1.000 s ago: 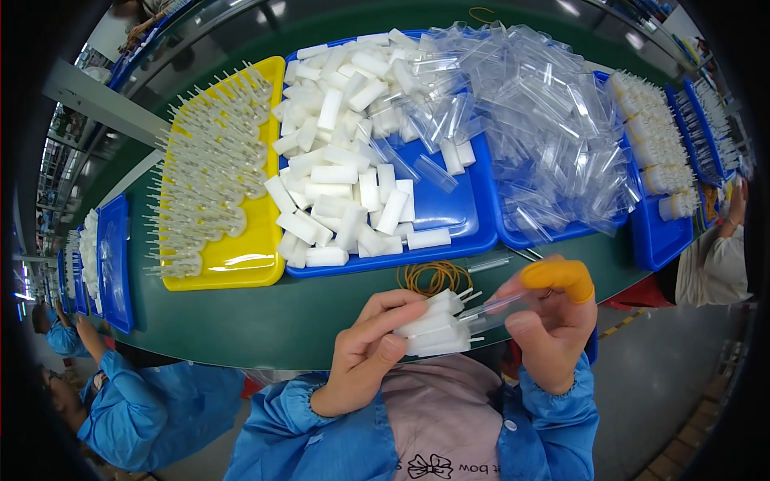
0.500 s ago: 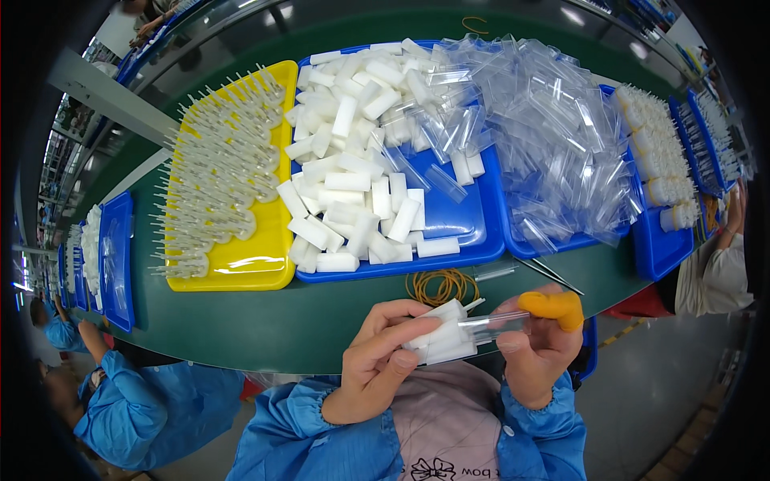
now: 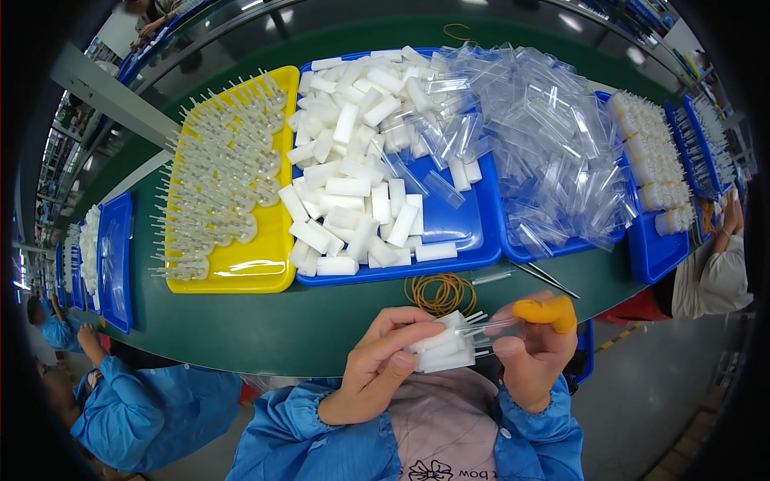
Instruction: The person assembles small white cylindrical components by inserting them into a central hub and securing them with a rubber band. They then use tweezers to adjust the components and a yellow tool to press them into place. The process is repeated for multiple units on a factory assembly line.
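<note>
My left hand [image 3: 375,365] is closed round a small bundle of white foam blocks [image 3: 443,345], with thin white stems sticking out on its right side. My right hand [image 3: 539,345], an orange finger cot [image 3: 549,312] on one finger, pinches a clear plastic sleeve [image 3: 499,327] whose left end meets the bundle. How far the sleeve reaches over the bundle is hard to make out. Just beyond my hands on the green table lie a coil of tan rubber bands [image 3: 439,294] and metal tweezers [image 3: 546,278].
A blue tray [image 3: 459,216] holds a heap of white foam blocks. Clear sleeves are piled in another blue tray [image 3: 513,250]. At left stands a yellow tray [image 3: 265,271] with rows of thin-stemmed white pieces; at right, a blue tray [image 3: 651,255] of bundled pieces. Co-workers sit on both sides.
The bundle in my left hand has turned slightly, and more stem ends show on its right. My right hand has shifted a little left with the clear sleeve.
</note>
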The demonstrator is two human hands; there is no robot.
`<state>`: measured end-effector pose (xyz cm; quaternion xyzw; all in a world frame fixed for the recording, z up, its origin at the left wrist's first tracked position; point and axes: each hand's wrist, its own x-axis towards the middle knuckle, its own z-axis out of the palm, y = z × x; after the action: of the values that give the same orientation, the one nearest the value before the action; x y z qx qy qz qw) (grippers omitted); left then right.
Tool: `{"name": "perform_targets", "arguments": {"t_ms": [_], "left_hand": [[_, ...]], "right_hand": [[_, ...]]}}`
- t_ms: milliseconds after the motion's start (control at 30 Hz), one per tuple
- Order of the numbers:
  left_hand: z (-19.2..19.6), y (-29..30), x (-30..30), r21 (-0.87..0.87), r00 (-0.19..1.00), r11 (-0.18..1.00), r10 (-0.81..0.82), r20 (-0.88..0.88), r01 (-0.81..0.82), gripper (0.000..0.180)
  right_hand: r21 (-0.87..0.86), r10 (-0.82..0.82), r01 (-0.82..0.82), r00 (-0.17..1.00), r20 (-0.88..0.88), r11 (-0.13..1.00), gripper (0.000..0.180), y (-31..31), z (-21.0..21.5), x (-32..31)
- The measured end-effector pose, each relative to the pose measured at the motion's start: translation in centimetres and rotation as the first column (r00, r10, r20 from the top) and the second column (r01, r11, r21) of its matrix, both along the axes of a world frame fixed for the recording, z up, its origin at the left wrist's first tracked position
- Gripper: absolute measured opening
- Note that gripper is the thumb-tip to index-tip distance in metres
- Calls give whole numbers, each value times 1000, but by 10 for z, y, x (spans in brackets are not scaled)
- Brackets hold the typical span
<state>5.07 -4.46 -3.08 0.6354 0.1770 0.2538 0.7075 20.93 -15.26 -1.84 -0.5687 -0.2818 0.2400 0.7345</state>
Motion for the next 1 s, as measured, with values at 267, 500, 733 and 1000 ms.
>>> {"name": "perform_targets", "arguments": {"t_ms": [267,500,733,1000], "left_hand": [[1,-1,-1,-24,999,999,-23,-39,22,37],[1,-3,4,37,1000,999,8,-20,-7,36],[-5,-5,9,-185,993,982,56,102,-36,43],[-8,5,3,-530,990,847,48,136,32,44]], "right_hand": [[-45,147,-150,986,-76,988,41,-4,5,10],[-87,122,-110,981,148,990,38,-5,4,8],[-6,45,-46,997,-58,999,36,-3,-1,4],[-147,80,-12,882,464,989,27,-5,9,26]]}}
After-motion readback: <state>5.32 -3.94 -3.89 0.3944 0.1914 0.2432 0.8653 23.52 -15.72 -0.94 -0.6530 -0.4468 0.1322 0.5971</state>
